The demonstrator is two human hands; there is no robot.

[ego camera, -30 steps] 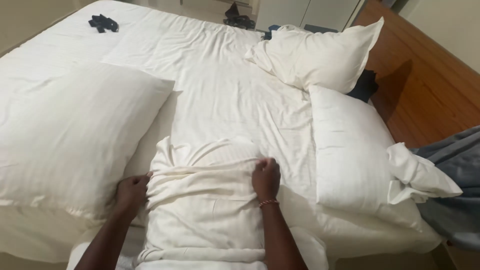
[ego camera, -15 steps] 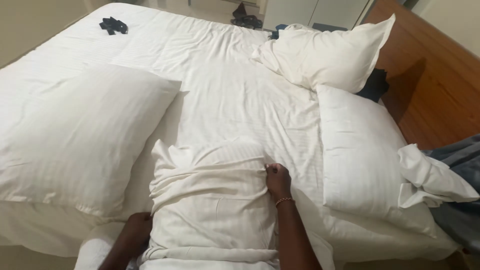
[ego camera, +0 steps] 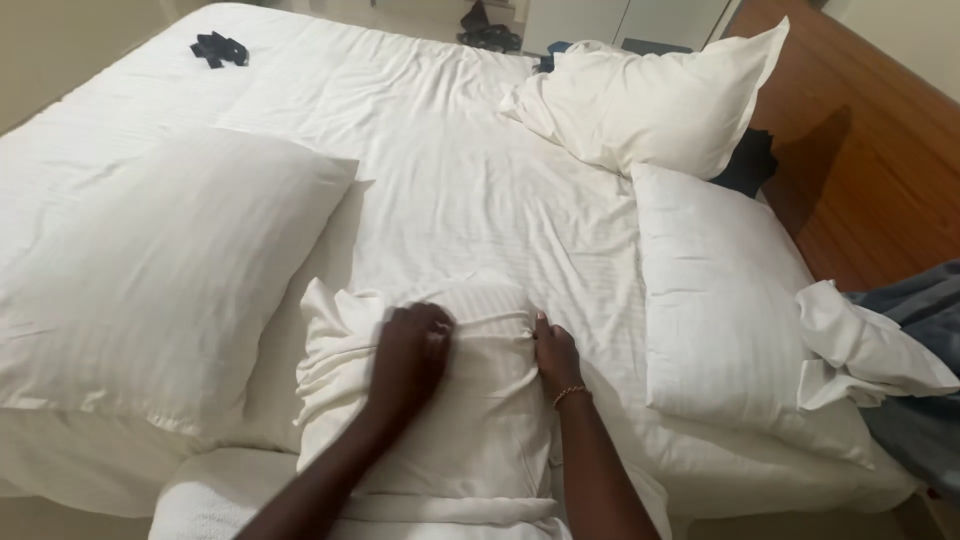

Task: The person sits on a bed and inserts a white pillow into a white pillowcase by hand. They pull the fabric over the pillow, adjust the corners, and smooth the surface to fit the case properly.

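White bedding covers a wide bed (ego camera: 450,180) that fills nearly the whole head view, its striped top sheet lightly creased. Wooden flooring (ego camera: 860,170) shows along the right side, and a pale wall runs behind the far edge.

At the near edge of the bed lies a pillow in a white case (ego camera: 440,400), bunched and wrinkled along its left side, its long axis pointing away from the person. The left hand (ego camera: 408,358) rests flat on top of it near the far end, fingers bent and pressing into the cloth, not closed around anything. The right hand (ego camera: 553,352) sits at the far right corner of the same pillow, fingers pinched together on a fold of the case; a thin bracelet (ego camera: 570,394) circles that wrist.

Left of the hands lies a large plump pillow (ego camera: 150,280), just beside the held one. On the right a second big pillow (ego camera: 730,310) lies lengthwise, with a loose flap of white cloth (ego camera: 870,350) spilling off its near right end onto a grey-blue fabric (ego camera: 920,300). A third pillow (ego camera: 650,100) slumps at the far right. A small dark bundle (ego camera: 218,47) lies on the far left part of the bed, well apart from the hands.
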